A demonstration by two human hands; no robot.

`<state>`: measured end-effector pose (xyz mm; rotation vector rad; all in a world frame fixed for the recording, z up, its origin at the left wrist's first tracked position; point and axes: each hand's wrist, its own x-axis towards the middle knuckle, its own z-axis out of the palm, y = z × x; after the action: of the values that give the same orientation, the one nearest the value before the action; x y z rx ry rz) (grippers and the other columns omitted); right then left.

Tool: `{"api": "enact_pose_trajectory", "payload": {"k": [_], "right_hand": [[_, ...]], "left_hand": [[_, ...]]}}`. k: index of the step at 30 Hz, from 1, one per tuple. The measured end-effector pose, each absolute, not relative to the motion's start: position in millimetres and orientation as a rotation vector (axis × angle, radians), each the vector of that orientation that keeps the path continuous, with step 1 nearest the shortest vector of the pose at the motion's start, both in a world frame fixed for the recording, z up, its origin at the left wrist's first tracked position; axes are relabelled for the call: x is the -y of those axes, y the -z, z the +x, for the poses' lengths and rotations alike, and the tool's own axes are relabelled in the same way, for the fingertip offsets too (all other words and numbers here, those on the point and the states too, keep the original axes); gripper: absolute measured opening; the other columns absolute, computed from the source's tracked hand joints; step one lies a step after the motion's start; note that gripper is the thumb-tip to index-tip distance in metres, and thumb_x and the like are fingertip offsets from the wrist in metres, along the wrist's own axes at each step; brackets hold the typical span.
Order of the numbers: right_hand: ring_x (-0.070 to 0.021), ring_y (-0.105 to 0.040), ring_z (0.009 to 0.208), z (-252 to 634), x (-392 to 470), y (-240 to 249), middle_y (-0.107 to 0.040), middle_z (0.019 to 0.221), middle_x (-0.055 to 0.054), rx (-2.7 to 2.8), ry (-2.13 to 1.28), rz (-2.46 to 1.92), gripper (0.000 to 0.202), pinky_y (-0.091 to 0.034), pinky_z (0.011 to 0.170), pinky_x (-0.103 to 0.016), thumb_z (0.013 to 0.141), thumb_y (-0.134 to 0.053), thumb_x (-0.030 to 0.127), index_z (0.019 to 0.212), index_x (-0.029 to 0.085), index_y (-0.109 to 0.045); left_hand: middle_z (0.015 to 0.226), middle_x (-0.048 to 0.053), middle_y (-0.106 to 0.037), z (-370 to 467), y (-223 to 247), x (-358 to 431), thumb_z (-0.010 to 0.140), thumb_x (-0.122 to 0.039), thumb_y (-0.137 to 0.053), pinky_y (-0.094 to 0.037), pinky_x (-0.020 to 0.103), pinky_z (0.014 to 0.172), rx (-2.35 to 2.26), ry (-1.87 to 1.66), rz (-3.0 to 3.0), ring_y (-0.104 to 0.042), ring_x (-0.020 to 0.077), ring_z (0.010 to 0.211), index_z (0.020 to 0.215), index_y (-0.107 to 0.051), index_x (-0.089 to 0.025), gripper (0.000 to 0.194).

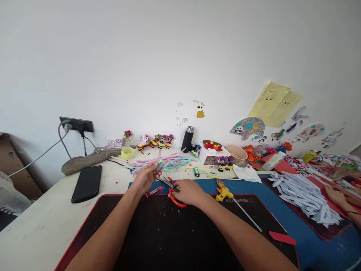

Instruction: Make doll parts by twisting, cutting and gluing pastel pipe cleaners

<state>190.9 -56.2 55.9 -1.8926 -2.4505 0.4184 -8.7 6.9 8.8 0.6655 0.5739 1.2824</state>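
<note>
My left hand pinches a small green-and-purple piece, too small to make out its kind. My right hand is closed around the red-orange handles of a pair of scissors. Their blades point up and left, just right of my left hand and below the piece. Behind my hands lies a loose pile of pastel pipe cleaners. A small pink item rests below the blades, at the top edge of the black mat.
A yellow glue gun with a long glue stick lies right of my right hand. Small figures, a dark flask and a bowl line the wall. A phone lies left; another person's hand is far right, beside paper strips.
</note>
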Motion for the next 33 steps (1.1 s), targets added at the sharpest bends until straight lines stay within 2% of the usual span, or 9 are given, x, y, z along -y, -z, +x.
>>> {"api": "enact_pose_trajectory", "payload": {"k": [6,14,20,24,29,33], "right_hand": [[-0.0331,-0.072,0.099,186,57,-61,-0.077,0.109,-0.017,2.442,-0.309,-1.953,0.045,-0.047,0.074,-0.034,0.086,-0.064,0.052,0.114,0.019,-0.076],[-0.0341,-0.073,0.096,185,58,-67,-0.078,0.104,-0.018,2.572,-0.282,-1.966,0.037,-0.048,0.072,-0.035,0.083,-0.066,0.046,0.103,0.017,-0.078],[-0.0358,-0.072,0.099,186,59,-66,-0.077,0.107,-0.021,2.538,-0.246,-1.967,0.042,-0.049,0.075,-0.037,0.087,-0.063,0.047,0.108,0.015,-0.078],[-0.0354,-0.073,0.097,188,60,-66,-0.078,0.105,-0.020,2.630,-0.232,-1.929,0.039,-0.049,0.072,-0.036,0.085,-0.064,0.045,0.106,0.016,-0.078],[-0.0340,-0.074,0.093,189,62,-70,-0.078,0.101,-0.018,2.681,-0.235,-1.927,0.039,-0.048,0.070,-0.034,0.083,-0.067,0.050,0.101,0.017,-0.079],[-0.0330,-0.074,0.096,192,63,-76,-0.079,0.104,-0.014,2.680,-0.324,-1.930,0.042,-0.047,0.068,-0.032,0.081,-0.068,0.052,0.107,0.020,-0.078]], "left_hand": [[0.069,0.000,-0.064,-8,-7,-7,0.072,-0.026,-0.089,-0.047,0.020,0.050,-0.583,-1.283,0.674,-0.063,0.0117,0.058,0.081,-0.064,-0.015,0.029],[0.071,0.000,-0.063,-9,-6,-8,0.071,-0.030,-0.092,-0.047,0.019,0.051,-0.561,-1.266,0.681,-0.063,0.0118,0.059,0.079,-0.063,-0.015,0.033],[0.074,0.001,-0.065,-9,-6,-7,0.070,-0.031,-0.093,-0.048,0.019,0.053,-0.557,-1.249,0.702,-0.064,0.0115,0.061,0.081,-0.065,-0.014,0.034],[0.077,0.002,-0.066,-9,-6,-7,0.069,-0.032,-0.093,-0.047,0.019,0.051,-0.552,-1.244,0.697,-0.063,0.0113,0.060,0.081,-0.065,-0.014,0.035],[0.077,0.002,-0.067,-8,-6,-7,0.069,-0.033,-0.093,-0.046,0.020,0.051,-0.557,-1.242,0.702,-0.063,0.0116,0.060,0.082,-0.064,-0.014,0.037],[0.076,0.001,-0.066,-9,-6,-7,0.069,-0.032,-0.093,-0.046,0.020,0.051,-0.551,-1.240,0.710,-0.063,0.0116,0.060,0.080,-0.063,-0.014,0.037]]}}
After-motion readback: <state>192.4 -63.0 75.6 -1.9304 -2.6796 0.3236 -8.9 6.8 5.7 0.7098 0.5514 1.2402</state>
